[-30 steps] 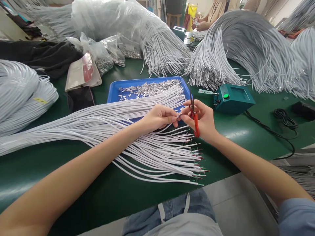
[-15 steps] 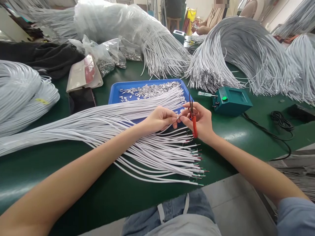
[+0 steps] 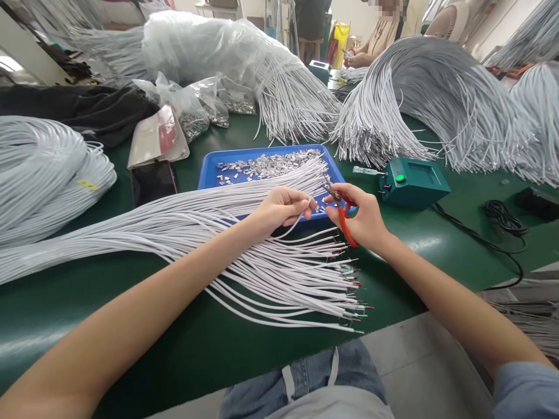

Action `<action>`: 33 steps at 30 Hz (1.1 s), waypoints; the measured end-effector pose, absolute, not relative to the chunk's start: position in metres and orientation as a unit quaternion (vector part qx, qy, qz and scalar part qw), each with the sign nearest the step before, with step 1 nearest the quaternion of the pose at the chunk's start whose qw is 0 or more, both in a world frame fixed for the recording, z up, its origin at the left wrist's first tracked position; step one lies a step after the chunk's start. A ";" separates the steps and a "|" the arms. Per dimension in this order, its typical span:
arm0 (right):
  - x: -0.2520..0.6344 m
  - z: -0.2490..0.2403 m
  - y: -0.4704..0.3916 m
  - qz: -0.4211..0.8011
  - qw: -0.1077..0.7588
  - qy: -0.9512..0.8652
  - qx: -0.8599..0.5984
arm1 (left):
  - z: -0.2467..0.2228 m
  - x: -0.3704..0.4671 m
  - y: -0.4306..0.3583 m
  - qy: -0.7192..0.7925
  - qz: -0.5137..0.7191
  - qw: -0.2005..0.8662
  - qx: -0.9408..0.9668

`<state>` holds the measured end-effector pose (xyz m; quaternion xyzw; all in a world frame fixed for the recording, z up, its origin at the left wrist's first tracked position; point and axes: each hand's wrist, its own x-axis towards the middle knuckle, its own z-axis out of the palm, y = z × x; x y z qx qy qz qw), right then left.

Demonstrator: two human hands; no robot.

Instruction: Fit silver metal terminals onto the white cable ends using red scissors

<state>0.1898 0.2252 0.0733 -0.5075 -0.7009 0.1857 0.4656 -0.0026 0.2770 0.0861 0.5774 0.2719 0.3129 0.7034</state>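
Beyond the red-handled scissors (image 3: 342,216), cables (image 3: 301,179) overhang the blue tray (image 3: 213,158).

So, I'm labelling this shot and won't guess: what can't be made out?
All in the head view:
- Held cable's tip: too small and blurred at the left hand.
- Scissors' other loop: partly behind the right hand.
- Tray's near left corner: under the cables.
- Coil's far left: cut off by the edge.

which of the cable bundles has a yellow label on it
The coiled bundle at the far left, just in front of the dark cloth. A yellow label shows on its right side; none is visible on the other bundles.
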 end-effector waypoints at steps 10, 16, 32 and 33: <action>0.190 0.076 0.223 0.140 0.356 -0.769 -0.513 | 0.085 -0.003 0.276 0.278 0.292 0.693 0.598; 0.188 0.076 0.222 0.125 0.352 -0.777 -0.506 | 0.088 -0.003 0.275 0.288 0.276 0.677 0.618; 0.187 0.074 0.221 0.158 0.371 -0.767 -0.499 | 0.083 0.000 0.275 0.269 0.329 0.597 0.681; 0.187 0.075 0.221 0.163 0.375 -0.766 -0.497 | 0.083 0.000 0.275 0.266 0.331 0.593 0.684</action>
